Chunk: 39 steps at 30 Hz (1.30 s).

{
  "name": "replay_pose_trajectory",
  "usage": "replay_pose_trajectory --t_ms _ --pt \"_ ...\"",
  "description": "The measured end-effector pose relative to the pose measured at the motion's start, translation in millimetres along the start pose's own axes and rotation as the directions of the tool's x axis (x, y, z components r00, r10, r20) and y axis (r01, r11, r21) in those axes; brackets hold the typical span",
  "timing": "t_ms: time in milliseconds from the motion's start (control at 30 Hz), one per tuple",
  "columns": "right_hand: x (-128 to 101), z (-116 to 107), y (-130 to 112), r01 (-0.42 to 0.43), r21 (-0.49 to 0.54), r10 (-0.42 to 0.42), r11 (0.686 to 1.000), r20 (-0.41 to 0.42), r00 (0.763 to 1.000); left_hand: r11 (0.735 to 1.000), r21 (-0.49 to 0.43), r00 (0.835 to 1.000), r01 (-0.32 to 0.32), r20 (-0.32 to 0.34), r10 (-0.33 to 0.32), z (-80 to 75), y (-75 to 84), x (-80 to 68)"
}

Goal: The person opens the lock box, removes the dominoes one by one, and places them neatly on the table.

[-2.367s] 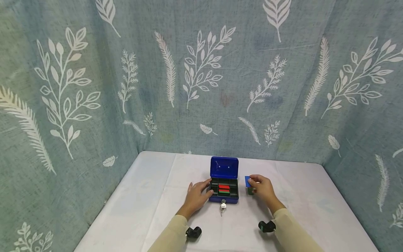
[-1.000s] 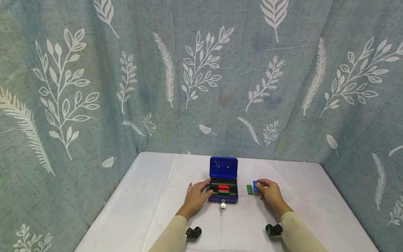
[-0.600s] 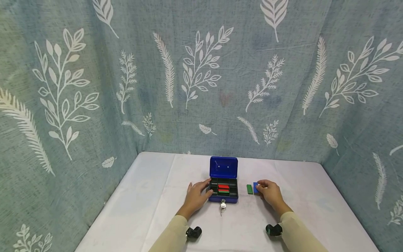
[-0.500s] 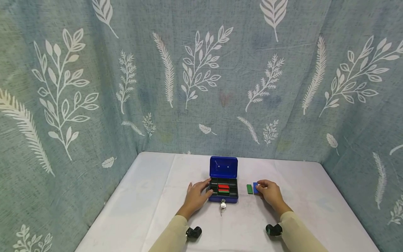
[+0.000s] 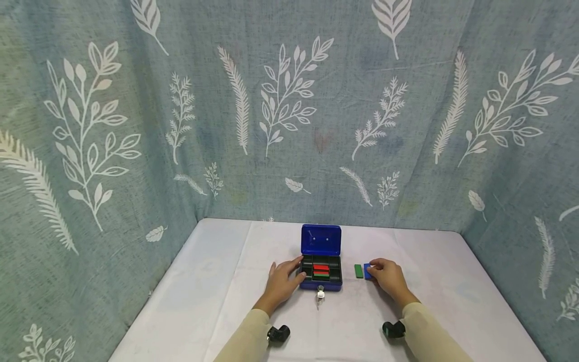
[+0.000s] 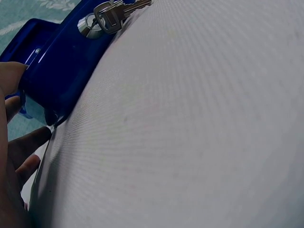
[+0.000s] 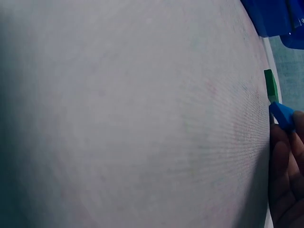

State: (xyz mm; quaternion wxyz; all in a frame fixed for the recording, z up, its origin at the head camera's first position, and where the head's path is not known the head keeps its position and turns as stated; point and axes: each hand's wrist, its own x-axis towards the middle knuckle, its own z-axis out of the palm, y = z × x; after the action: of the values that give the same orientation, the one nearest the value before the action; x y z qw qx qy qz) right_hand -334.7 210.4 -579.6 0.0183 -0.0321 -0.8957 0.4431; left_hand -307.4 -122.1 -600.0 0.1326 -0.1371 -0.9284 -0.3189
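A leaf-printed cloth (image 5: 289,110) hangs behind a table (image 5: 203,291) under smooth white fabric. On it your left hand (image 5: 281,282) steadies the open metal box (image 5: 321,257), fingers curled against its left side; its keys (image 5: 320,294) hang from the front lock. Red and green blocks lie in its black tray. Your right hand (image 5: 387,277) pinches the flat blue block (image 5: 367,271), low on the table just beside the green block (image 5: 359,271); whether it has landed, I can't quite tell. You seem to be laying blocks out: next, release cleanly, then reach back into the tray.
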Motion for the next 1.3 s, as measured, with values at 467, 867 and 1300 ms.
replay_pose_trajectory --t_ms 467,867,1300 --pt "2 0 -5 -0.012 -0.108 0.013 0.994 0.009 1.0 1.0 -0.006 1.0 -0.008 -0.005 0.008 -1.1 0.4 0.8" --pt "6 0 -8 -0.038 -0.154 0.043 0.987 0.031 0.999 1.0 0.001 1.0 0.003 -0.004 -0.003 -0.2 1.0 0.6" --pt "9 1 -12 -0.06 -0.211 0.071 0.976 0.048 0.996 1.0 -0.005 1.0 0.0 -0.009 0.0 1.5 -1.3 0.3"
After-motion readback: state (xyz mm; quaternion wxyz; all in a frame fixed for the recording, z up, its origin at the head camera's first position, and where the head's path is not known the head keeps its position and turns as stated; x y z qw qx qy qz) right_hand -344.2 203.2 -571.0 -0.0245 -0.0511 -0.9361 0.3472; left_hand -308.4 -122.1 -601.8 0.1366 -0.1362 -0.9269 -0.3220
